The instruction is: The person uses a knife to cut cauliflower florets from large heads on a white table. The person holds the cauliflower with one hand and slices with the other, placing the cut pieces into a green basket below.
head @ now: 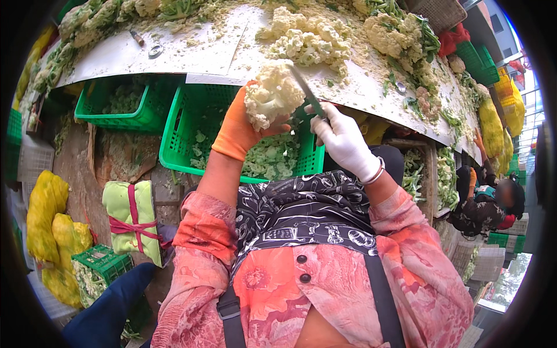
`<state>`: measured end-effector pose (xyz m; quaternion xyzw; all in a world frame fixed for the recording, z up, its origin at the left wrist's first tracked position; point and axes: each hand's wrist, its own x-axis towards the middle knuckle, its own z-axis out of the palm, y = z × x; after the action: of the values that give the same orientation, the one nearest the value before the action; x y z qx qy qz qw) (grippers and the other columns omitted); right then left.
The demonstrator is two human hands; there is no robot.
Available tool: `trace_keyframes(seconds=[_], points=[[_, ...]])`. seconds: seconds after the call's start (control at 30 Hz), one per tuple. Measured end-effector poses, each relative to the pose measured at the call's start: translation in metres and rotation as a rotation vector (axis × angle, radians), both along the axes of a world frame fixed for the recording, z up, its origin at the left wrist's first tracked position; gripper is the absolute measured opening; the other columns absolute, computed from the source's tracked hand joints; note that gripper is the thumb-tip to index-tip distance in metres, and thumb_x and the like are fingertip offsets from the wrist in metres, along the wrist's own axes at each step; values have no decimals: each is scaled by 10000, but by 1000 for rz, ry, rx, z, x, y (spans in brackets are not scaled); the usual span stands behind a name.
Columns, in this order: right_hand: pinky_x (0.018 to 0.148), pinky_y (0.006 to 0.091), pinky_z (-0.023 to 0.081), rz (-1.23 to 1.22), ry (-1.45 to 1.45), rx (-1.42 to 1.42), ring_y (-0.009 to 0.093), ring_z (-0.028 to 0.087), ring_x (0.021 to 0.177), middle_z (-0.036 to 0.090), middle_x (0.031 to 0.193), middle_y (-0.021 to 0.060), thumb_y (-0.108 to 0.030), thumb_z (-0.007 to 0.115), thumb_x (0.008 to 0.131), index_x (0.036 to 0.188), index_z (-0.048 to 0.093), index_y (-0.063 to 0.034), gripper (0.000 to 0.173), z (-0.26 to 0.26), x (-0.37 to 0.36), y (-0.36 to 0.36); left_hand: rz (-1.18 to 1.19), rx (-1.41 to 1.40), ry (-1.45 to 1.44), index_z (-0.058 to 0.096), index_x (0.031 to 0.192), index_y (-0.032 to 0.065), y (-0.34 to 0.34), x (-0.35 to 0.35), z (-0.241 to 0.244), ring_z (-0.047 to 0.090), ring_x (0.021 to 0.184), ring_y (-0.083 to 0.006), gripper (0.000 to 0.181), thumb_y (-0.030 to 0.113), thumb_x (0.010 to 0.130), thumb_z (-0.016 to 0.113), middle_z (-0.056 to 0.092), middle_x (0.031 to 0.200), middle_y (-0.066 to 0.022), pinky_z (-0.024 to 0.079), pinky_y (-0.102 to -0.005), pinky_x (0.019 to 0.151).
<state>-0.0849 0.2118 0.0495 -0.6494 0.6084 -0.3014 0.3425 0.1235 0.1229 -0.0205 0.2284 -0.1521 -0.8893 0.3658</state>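
Note:
In an orange glove, my left hand (243, 122) grips a cauliflower head (275, 93) from its left side and below. My right hand (341, 135), gloved in white, is closed around the handle of a knife (307, 85). The blade slants up and to the left, close by the right edge of the head; whether it touches is hard to tell. Below both hands, a green plastic crate (174, 143) contains loose cauliflower florets (274, 158). Beyond the held head, a pile of cut cauliflower (311, 39) lies on the white tabletop (209, 54).
More cauliflower heads (394, 39) line the table's far side. A second green crate (109, 116) stands at left. Yellow mesh sacks (48, 217) and a tied green cushion (130, 217) are on the left. A co-worker (483, 204) sits at far right.

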Motion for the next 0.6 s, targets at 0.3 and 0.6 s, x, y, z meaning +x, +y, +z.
trace_keyframes(seconds=[0.3, 0.6], points=[[723, 428, 560, 156, 428, -141, 347, 702, 840, 714, 948, 164, -210, 607, 960, 1184, 604, -85, 256, 5, 11, 7, 73, -141, -313, 634, 1263, 138, -8, 18, -16, 707, 768, -239, 551, 590, 965, 531, 728, 1039, -80, 535, -304, 533], [682, 449, 552, 243, 763, -226, 349, 697, 785, 712, 908, 146, -227, 616, 947, 1159, 618, -116, 240, 21, 1, 6, 96, -137, -556, 710, 1136, 114, 1, 31, 11, 659, 679, -134, 411, 473, 957, 619, 718, 893, -37, 460, -258, 512]])
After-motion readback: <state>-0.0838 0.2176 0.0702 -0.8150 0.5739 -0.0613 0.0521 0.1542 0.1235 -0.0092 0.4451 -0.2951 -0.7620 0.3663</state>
